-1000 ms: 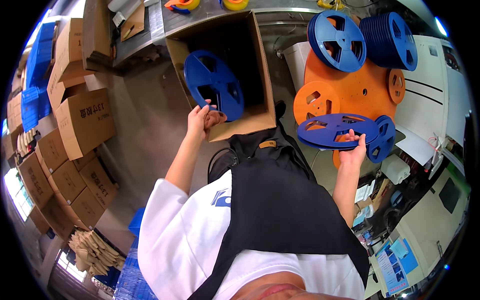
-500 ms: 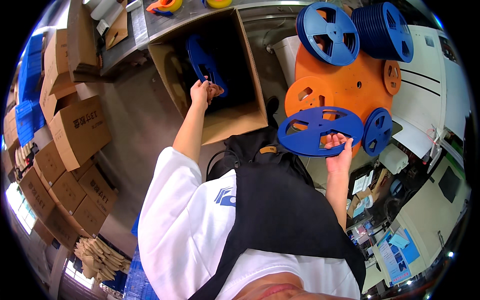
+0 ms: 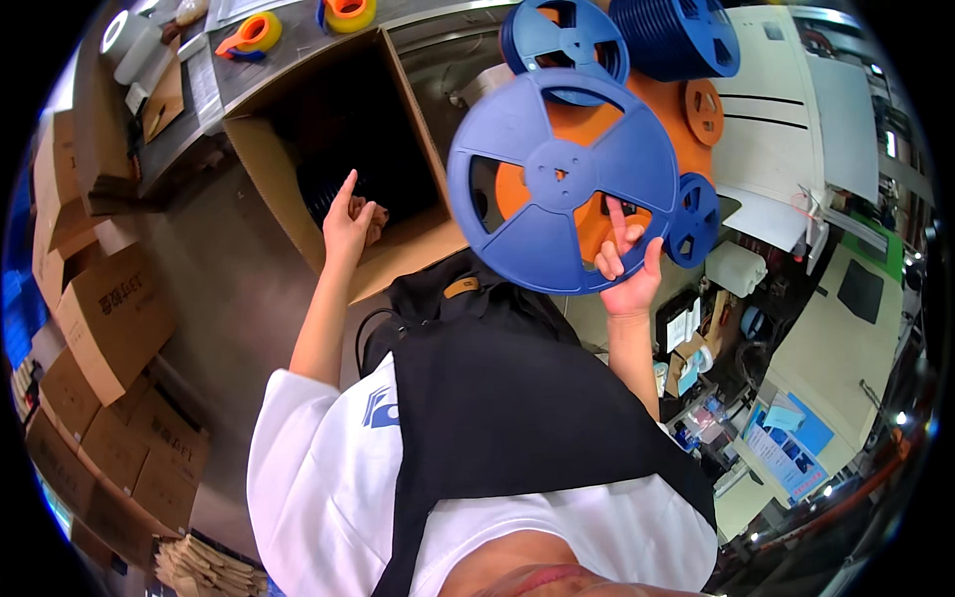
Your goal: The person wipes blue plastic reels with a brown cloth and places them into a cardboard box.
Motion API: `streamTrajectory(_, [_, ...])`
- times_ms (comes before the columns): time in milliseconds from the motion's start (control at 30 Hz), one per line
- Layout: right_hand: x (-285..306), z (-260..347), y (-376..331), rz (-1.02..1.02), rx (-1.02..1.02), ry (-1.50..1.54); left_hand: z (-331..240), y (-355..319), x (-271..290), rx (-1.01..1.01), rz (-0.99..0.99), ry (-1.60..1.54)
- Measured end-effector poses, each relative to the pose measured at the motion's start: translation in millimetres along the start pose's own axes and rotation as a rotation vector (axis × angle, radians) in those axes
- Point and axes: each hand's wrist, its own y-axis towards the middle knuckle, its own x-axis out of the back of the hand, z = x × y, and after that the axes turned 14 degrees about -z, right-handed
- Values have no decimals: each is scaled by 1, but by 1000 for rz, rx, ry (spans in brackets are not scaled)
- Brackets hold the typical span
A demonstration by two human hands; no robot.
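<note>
My right hand (image 3: 629,284) grips a large blue plastic reel (image 3: 517,104) at its lower right rim, with fingers reaching through one of its openings. The reel is raised, its spoked face turned toward me. Over the front part of an open cardboard box (image 3: 383,274), my left hand (image 3: 350,227) is empty, index finger stretched out and the other fingers loosely bent. Deep in the dark box, the edges of blue reels (image 3: 320,189) show faintly below that hand; the rest of the inside is too dark to make out.
Behind the held reel stand a blue reel stack (image 3: 575,45), a thicker one (image 3: 686,40), a small blue reel (image 3: 693,221) and an orange reel (image 3: 702,112). Orange tape rolls (image 3: 257,35) lie on the grey table (image 3: 204,85). Closed cartons (image 3: 117,318) are piled at left.
The blue reel that my left hand held in the box has been let go. My right hand has lifted its reel and tilted it to face me. The whole view has shifted.
</note>
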Motion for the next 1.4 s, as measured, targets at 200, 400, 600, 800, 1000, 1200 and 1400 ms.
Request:
streamTrajectory(200, [-6, 0, -1, 174, -79, 82, -86, -46, 18, -1012, -55, 171])
streamTrajectory(400, [-18, -4, -6, 242, -93, 106, -101, -59, 24, -1461, -7, 544])
streamTrajectory(600, [-19, -6, -5, 246, -130, 157, -105, -63, 25, -1471, -50, 503])
streamTrajectory(800, [-37, -3, -7, 238, -123, 99, -108, -63, 28, -1499, -124, 431])
streamTrajectory(1000, [-72, 2, 3, 352, -64, 56, -110, -72, 28, -1336, -58, 252])
streamTrajectory(1200, [-76, 15, 0, 189, 261, -374, -86, -79, 28, 87, 536, -646])
streamTrajectory(1400, [11, 15, 2, -248, 268, -241, -53, -78, 33, 446, 597, -1101])
